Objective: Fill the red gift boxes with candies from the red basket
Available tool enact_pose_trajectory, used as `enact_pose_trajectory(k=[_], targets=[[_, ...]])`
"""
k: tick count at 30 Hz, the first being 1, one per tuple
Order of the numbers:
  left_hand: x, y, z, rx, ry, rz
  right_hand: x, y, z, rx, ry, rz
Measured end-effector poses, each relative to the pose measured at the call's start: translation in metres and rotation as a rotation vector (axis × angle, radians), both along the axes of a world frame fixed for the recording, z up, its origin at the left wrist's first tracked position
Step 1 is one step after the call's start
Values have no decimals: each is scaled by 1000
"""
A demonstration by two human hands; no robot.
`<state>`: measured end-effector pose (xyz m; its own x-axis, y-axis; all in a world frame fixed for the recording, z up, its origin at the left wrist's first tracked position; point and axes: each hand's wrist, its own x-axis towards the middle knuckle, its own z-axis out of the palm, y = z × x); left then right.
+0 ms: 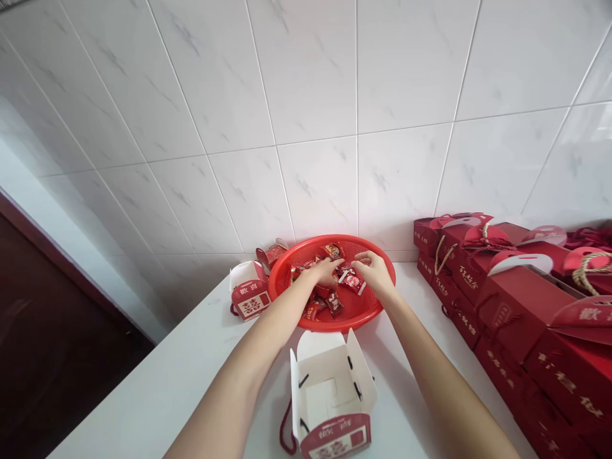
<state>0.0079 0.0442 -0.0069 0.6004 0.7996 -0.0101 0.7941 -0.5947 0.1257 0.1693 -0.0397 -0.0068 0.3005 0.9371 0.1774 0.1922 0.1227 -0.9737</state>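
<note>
A round red plastic basket holds several small wrapped candies, mostly in red and dark wrappers. My left hand reaches in over the candies on its left side, fingers extended to the right and apart; its underside is hidden. At the right of the basket, my right hand has curved, parted fingers beside a red and white wrapped candy. No candy shows lifted in either hand. Between my forearms stands an open box, white inside with a red printed front, its flaps up and a dark red cord at its side.
A smaller red and white box stands left of the basket, with another red box behind it. Stacked red gift boxes with rope handles fill the right side. A tiled wall rises behind the white table.
</note>
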Motion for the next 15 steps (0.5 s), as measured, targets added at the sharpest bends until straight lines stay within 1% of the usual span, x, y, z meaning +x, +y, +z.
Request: enact_pose_trajectory(k=[3,7,11,15], targets=[[9,-5,5,-62,95,-5,0,1,-1,15,2,5],[16,-8,8,-87,110,-16,0,2,-1,16,5,-2],[13,-8,11,-111,43,3,-1,2,1,-3,6,16],[3,-8,19,-120,-116,35,-1,0,3,0,0,9]])
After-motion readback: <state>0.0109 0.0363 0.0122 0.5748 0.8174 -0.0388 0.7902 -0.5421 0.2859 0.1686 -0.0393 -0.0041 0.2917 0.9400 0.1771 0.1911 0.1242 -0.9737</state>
